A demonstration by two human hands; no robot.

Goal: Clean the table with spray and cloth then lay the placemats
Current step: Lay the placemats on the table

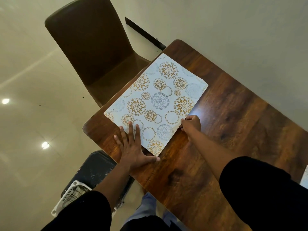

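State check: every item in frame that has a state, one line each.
placemat: flat on the table, near its left edge
left hand: fingers spread, pressing the mat's near corner
right hand: fingers curled on the mat's right edge
table: bare wood around the mat
chair: unoccupied, beside the table

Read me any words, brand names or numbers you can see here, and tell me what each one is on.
"KUBER": printed in dark capitals near one corner of the placemat, by the table edge facing the chair.
No other words, numbers or signs are readable anywhere else in view.
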